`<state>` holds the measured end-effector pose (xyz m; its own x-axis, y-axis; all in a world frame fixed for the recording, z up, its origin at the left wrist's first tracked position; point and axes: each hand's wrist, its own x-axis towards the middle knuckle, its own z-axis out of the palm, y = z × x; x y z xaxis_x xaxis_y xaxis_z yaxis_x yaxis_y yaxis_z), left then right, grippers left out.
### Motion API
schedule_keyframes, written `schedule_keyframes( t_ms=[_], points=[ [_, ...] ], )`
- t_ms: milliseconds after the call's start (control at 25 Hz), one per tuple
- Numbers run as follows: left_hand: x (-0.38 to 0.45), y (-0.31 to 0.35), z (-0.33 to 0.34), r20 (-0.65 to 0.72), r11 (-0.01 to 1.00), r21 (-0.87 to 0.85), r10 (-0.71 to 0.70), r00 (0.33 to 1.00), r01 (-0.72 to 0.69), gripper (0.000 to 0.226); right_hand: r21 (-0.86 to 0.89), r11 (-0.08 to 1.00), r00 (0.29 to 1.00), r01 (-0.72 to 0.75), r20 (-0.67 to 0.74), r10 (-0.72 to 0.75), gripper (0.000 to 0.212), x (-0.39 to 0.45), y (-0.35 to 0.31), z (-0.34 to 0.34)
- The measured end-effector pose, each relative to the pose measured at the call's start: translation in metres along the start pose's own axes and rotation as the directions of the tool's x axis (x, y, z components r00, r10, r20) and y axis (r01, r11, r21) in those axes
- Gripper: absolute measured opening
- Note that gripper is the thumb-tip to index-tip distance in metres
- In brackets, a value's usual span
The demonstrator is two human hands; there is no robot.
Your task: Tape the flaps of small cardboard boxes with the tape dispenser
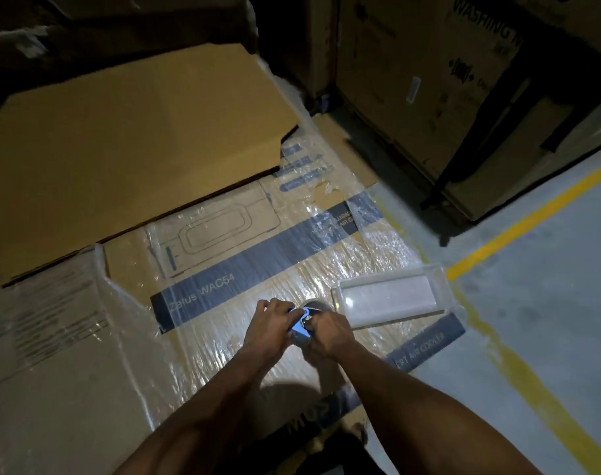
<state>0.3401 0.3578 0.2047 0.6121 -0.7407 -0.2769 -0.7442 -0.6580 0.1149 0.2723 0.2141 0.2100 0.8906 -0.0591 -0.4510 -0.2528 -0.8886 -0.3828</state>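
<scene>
Both hands grip the blue tape dispenser (301,325) above the flattened cardboard sheet (244,265): left hand (270,329) and right hand (330,332) curl around it, near the clear tray (390,298).

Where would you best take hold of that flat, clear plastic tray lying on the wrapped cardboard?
Probably by a long raised rim of the clear rectangular plastic tray, coming from above on its near side. It lies flat and shallow, so only the rim offers an edge to pinch. The left hand and right hand are both busy holding the blue tape dispenser beside it.
</scene>
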Motion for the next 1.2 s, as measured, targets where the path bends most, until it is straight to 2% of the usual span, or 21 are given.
schedule_keyframes(
  t_ms=[80, 240, 400, 560, 720, 920, 1040, 1200],
  points=[
    [0.014, 0.016, -0.022, -0.052, 0.999, -0.013, -0.034, 0.998, 0.033, 0.048, -0.049, 0.999, 1.0, -0.001, -0.022, 0.0, 0.026, 0.001, 0.016, -0.034],
    [0.055, 0.065, -0.047, -0.072, 0.997, -0.054, -0.067, 0.995, 0.063, 0.052, -0.072, 0.997, 0.997, -0.043, -0.074, 0.037, 0.029, -0.004, 0.066, -0.076],
    [0.097, 0.114, -0.043, -0.032, 1.0, -0.031, 0.003, 0.999, -0.004, 0.045, -0.167, 0.979, 0.99, -0.113, -0.098, 0.098, 0.033, -0.017, 0.125, -0.091],
    [0.122, 0.143, -0.03, -0.012, 1.0, -0.026, 0.014, 1.0, -0.014, 0.036, -0.21, 0.964, 0.986, -0.164, -0.051, 0.156, 0.03, -0.019, 0.165, -0.091],
    [0.133, 0.149, -0.01, 0.037, 1.0, 0.008, -0.003, 0.999, 0.003, 0.036, -0.216, 0.958, 0.981, -0.19, 0.003, 0.195, 0.026, -0.009, 0.178, -0.074],
    [0.142, 0.141, 0.01, 0.092, 0.999, 0.013, -0.03, 0.995, 0.029, 0.033, -0.101, 0.967, 0.97, -0.232, 0.053, 0.239, 0.025, 0.01, 0.179, -0.053],
    [0.14, 0.136, 0.022, 0.131, 0.999, 0.017, -0.042, 0.99, 0.04, 0.029, -0.092, 0.968, 0.967, -0.233, 0.083, 0.241, 0.026, 0.017, 0.179, -0.035],
    [0.136, 0.133, 0.032, 0.126, 0.998, -0.04, -0.052, 0.991, 0.057, 0.027, -0.048, 0.954, 0.948, -0.296, 0.103, 0.3, 0.027, 0.019, 0.176, -0.028]
  ],
)
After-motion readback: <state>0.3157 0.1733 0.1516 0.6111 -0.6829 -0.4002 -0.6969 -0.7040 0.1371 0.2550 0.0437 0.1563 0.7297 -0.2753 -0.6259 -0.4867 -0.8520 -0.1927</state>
